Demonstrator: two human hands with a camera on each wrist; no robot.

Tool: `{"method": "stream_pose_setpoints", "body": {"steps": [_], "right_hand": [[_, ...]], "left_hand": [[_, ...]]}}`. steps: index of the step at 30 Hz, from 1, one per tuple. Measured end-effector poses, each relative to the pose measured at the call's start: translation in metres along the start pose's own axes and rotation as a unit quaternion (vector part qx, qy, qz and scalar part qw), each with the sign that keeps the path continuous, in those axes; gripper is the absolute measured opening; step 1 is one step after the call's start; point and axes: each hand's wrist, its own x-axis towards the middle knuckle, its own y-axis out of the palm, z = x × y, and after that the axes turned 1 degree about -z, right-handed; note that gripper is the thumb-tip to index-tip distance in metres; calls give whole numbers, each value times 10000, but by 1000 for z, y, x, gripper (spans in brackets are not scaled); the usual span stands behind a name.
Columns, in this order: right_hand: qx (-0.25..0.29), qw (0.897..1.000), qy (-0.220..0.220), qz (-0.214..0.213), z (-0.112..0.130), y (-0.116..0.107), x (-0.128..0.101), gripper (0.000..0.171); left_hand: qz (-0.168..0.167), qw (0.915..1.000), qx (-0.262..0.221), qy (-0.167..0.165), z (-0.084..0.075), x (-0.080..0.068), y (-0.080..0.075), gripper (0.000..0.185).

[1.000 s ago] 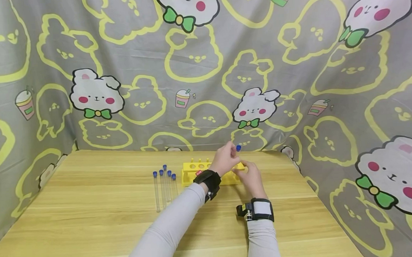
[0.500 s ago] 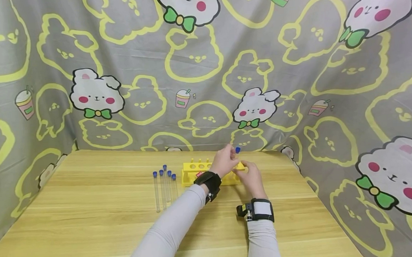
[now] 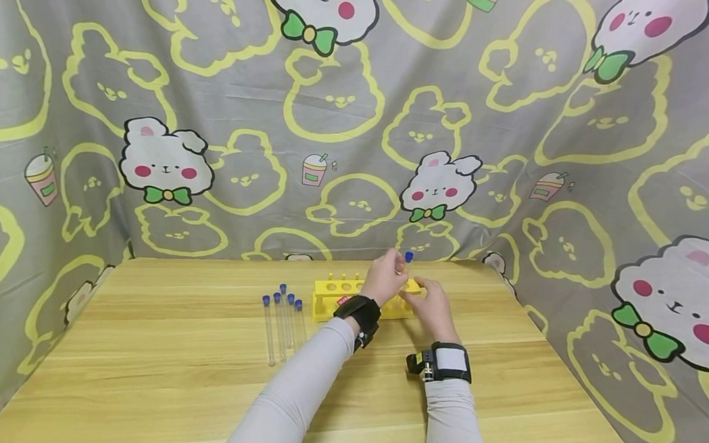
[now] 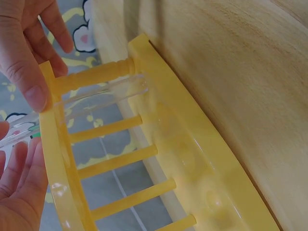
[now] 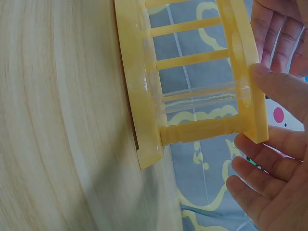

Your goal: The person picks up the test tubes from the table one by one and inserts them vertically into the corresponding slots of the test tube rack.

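Upright on the table stands a yellow test tube rack [image 3: 337, 289] with a row of round holes. My left hand [image 3: 385, 276] reaches over it and pinches a clear test tube with a blue cap [image 3: 409, 256] near its top. In the left wrist view, the tube [image 4: 106, 96] passes through the end hole, its rounded bottom close to the rack's base. My right hand [image 3: 434, 306] grips the rack's right end; in the right wrist view the thumb [image 5: 281, 89] presses its top bar, with fingers on the far side.
Several capped test tubes [image 3: 280, 321] lie side by side on the wooden table [image 3: 156, 369], left of the rack. Short yellow pegs [image 3: 343, 276] stick up behind the rack's top bar. A patterned grey curtain [image 3: 250, 106] encloses the table's back and sides.
My left hand and the tube's blue cap have sunk slightly toward the rack compared with one second ago. The right hand, the rack and the lying tubes have stayed put.
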Motion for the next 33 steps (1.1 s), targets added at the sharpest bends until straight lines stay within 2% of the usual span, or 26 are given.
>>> {"method": "stream_pose_setpoints", "body": {"steps": [6,12,19,25,29,33], "right_hand": [[-17,10000,4,24,-1,0,1,65],[-5,10000,-26,-20,-2,1,1,64],[15,10000,-55,-73,-3,2,1,62],[120,9999,1,-27,-4,3,0,62],[223,9997,73,61,-4,3,-1,62],[231,9997,81,73,-5,3,-1,64]], "left_hand": [[-72,10000,47,-10,1,1,2,22],[13,10000,-45,-54,1,-3,-2,23],[34,9992,-398,-41,2,-8,-19,29],[-79,9985,-533,-5,7,-10,-52,30],[-269,9980,-577,-10,16,-15,-84,31],[-503,9972,-531,-137,33,-21,-120,32]]}}
